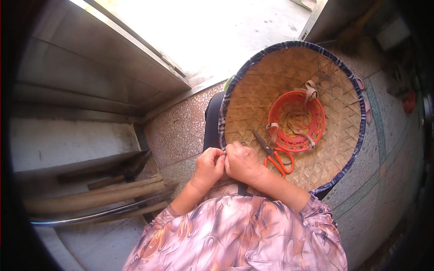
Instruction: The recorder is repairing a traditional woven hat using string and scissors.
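My left hand [210, 165] and my right hand [242, 161] meet at the near-left rim of a round woven bamboo tray [334, 149]. Both have their fingers pinched together, knuckles nearly touching. Whatever lies between the fingertips is too small and hidden to name. Dark blue patterned cloth [359, 113] wraps the tray's rim. Inside the tray, just right of my right hand, lie scissors [279, 160] with orange handles and dark blades. Beyond them sits a small red plastic basket [322, 113] with pale cloth strips [310, 92] tied to it and yellowish bits inside.
At the left, wooden poles [95, 196] and a shiny metal rod [104, 214] lie by a pale wall. A metal door [99, 67] stands at the upper left beside a bright doorway. Pink footwear [367, 110] is on the tiled floor right of the tray.
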Demonstrator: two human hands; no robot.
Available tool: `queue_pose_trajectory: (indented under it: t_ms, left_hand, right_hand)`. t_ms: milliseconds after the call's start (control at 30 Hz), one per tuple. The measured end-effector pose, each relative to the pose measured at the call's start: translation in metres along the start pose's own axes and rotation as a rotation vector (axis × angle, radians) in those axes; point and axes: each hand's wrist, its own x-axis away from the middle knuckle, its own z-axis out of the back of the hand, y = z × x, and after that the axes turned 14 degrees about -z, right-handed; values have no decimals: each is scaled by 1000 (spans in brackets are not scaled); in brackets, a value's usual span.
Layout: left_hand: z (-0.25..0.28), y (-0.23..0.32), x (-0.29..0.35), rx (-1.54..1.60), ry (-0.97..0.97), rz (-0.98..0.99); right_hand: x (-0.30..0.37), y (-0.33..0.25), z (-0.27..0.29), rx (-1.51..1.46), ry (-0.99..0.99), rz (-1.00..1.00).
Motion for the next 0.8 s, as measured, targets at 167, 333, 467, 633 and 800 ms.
queue_pose_trajectory:
  t_ms: [167, 333, 467, 633, 800]
  left_hand:
    - [-1, -6, 2, -39, 8, -64]
    - [-1, -5, 2, -15, -2, -35]
    - [-1, -1, 1, -9, -12, -36]
    - [-1, 0, 1, -11, -3, -30]
    - [1, 14, -4, -67, -34, -10]
  right_hand:
    - [-5, 28, 3, -307, 5, 92]
    - [-7, 36, 8, -440, -53, 13]
    - [-5, 38, 7, -552, 0, -5]
    - [1, 18, 27, -435, -84, 53]
    - [-1, 29, 17, -349, -63, 131]
